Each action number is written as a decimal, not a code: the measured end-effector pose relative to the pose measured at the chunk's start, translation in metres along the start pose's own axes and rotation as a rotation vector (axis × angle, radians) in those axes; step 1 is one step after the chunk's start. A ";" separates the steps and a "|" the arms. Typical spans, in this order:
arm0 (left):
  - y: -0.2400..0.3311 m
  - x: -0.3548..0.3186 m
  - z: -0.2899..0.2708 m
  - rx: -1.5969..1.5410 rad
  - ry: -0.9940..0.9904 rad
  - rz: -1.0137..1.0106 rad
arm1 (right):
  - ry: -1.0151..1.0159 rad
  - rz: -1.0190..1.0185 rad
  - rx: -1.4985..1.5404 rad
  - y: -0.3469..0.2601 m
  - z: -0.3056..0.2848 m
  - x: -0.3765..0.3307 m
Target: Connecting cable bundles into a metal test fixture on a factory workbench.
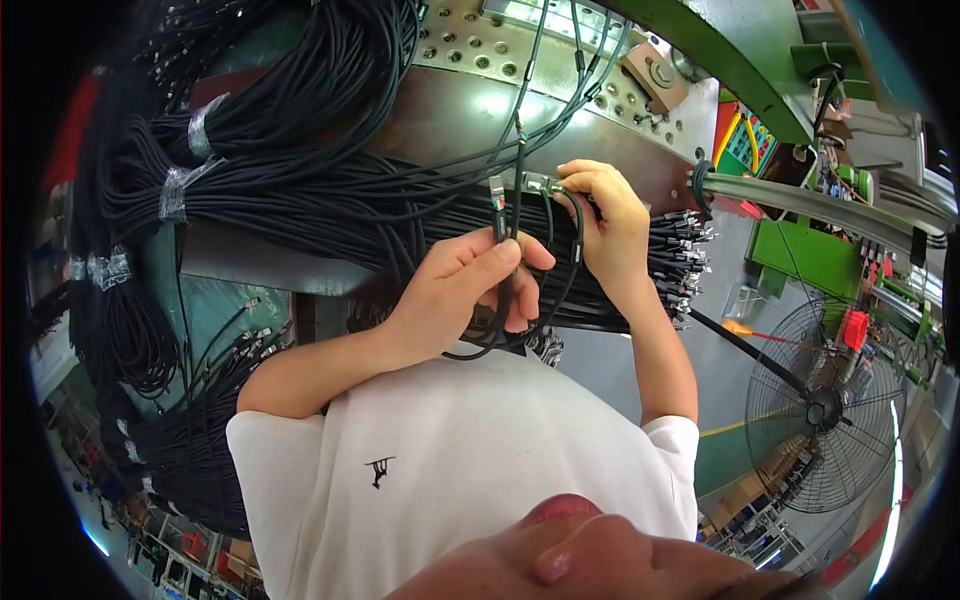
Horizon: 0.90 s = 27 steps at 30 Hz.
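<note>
My left hand (pixel 480 285) is closed, with thumb and fingers pinched round black cables (pixel 506 300). Above that thumb stands a cable end with a metal plug and bared coloured wires (pixel 498 194). My right hand (pixel 612 215), also closed, has its fingertips on a small metal connector (pixel 541 184) at the end of a black cable. From it the cable (pixel 577 245) loops down toward my left hand. Several thin cables (pixel 580 95) rise from this area to the top edge. The right palm is turned away, and part of its grip is hidden.
Thick bundles of black cables, bound with clear tape (pixel 186 190), cover the left of the metal bench (pixel 440 95). Beneath my hands lies a row of cables with metal ends (pixel 690 255). A green machine frame (pixel 740 60) stands upper right, a fan (pixel 822 408) lower right.
</note>
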<state>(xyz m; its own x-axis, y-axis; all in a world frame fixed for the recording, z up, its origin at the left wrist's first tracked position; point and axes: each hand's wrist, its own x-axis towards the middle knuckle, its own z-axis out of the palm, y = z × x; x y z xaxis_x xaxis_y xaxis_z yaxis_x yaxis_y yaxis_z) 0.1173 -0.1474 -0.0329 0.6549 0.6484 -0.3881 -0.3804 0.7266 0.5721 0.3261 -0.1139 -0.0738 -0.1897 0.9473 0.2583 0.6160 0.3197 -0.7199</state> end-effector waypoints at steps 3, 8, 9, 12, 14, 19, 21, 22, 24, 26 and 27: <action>0.003 0.009 -0.002 0.058 -0.014 -0.021 | -0.006 -0.026 -0.014 0.007 -0.001 0.007; -0.002 0.009 0.001 0.052 -0.048 -0.062 | 0.011 -0.142 -0.213 -0.008 -0.001 0.003; -0.002 0.010 0.003 0.057 -0.052 -0.068 | 0.010 -0.160 -0.223 -0.007 -0.001 0.004; 0.000 0.012 0.003 0.076 -0.063 -0.076 | -0.021 -0.148 -0.201 -0.001 -0.003 0.008; 0.001 0.015 0.002 0.055 -0.076 -0.062 | -0.048 -0.116 -0.168 0.001 -0.006 0.010; 0.002 0.013 0.005 0.094 -0.046 -0.075 | -0.056 -0.311 -0.278 0.002 -0.014 0.010; 0.001 0.012 0.005 0.089 -0.055 -0.085 | -0.089 -0.529 -0.417 0.000 -0.020 0.008; 0.000 0.012 0.005 0.081 -0.064 -0.094 | -0.126 -0.550 -0.398 0.002 -0.022 0.012; 0.001 0.013 0.005 0.081 -0.069 -0.095 | -0.121 -0.519 -0.423 0.003 -0.024 0.012; 0.001 0.014 0.006 0.100 -0.065 -0.094 | -0.128 -0.503 -0.424 0.006 -0.024 0.013; 0.002 0.015 0.006 0.098 -0.073 -0.096 | -0.139 -0.490 -0.424 0.008 -0.025 0.013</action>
<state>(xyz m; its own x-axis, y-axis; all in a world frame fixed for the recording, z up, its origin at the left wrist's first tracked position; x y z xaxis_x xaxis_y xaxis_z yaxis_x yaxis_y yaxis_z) 0.1308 -0.1378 -0.0333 0.7325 0.5558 -0.3930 -0.2501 0.7567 0.6041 0.3474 -0.0996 -0.0605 -0.6037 0.6977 0.3857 0.6758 0.7045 -0.2166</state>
